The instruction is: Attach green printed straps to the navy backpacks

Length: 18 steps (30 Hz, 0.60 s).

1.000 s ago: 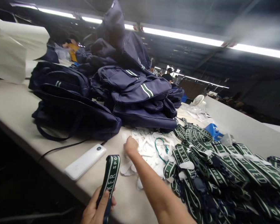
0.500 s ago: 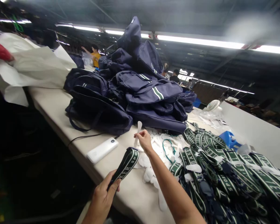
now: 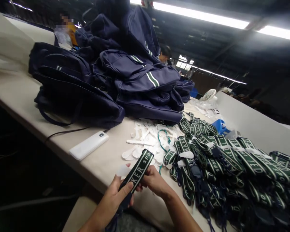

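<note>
A folded green webbing strap (image 3: 139, 172) with white lettering and edge lines is gripped in my left hand (image 3: 118, 193), fingers wrapped round it and thumb across its face. A white strip (image 3: 122, 170) with a rounded end sticks out on the strap's left side, by my left fingers. My right hand (image 3: 154, 182) is closed at the strap's right edge, pinching the strip from behind; the pinched part is hidden by the strap. Beyond the hands lies a loose heap of similar white strips (image 3: 145, 135) on the table.
Several bundled green straps (image 3: 232, 164) are piled on the right. Navy bags (image 3: 145, 83) form a tall heap at the back of the table (image 3: 116, 146). A white power bank (image 3: 89, 145) with a cable lies to the left. A small fan (image 3: 209, 95) stands farther back.
My right hand has come back from the white heap with a strip and is now at the strap, with the strip behind it. My view has shifted nearer the table and to the right.
</note>
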Each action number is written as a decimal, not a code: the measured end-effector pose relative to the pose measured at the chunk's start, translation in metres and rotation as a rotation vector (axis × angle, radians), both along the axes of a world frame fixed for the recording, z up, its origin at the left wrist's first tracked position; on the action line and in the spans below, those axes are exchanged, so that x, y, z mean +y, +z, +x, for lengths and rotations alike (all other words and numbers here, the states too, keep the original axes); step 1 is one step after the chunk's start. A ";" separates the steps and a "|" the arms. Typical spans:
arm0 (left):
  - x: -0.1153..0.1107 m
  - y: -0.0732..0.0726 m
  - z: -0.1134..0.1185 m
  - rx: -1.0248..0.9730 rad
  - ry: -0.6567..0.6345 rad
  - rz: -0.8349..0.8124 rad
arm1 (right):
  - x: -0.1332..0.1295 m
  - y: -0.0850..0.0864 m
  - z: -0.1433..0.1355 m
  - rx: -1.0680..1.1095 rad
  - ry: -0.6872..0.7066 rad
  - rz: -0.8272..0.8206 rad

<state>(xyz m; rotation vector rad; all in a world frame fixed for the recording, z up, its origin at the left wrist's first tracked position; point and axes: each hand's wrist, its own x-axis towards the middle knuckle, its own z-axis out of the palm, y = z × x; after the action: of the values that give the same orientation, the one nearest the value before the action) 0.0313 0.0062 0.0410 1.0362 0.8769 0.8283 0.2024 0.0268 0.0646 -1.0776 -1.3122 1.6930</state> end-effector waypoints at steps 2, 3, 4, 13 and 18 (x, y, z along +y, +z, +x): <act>0.001 0.001 -0.001 -0.001 -0.045 -0.030 | -0.003 -0.004 0.002 0.020 0.025 -0.001; 0.001 0.002 -0.002 -0.002 -0.059 -0.048 | -0.003 -0.007 0.003 0.021 0.038 0.007; 0.001 0.003 -0.003 0.004 -0.054 -0.060 | -0.003 -0.010 0.004 0.018 0.051 0.015; 0.013 -0.015 -0.005 0.313 0.261 0.032 | -0.007 -0.038 -0.002 -0.456 -0.186 0.291; 0.018 -0.017 -0.005 0.415 0.291 0.093 | -0.022 -0.058 -0.020 -0.314 -0.404 0.217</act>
<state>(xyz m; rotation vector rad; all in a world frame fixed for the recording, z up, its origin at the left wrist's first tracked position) 0.0261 0.0247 0.0244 1.2022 1.3756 0.9183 0.1824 0.0050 0.0065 -1.4044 -1.3215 1.0917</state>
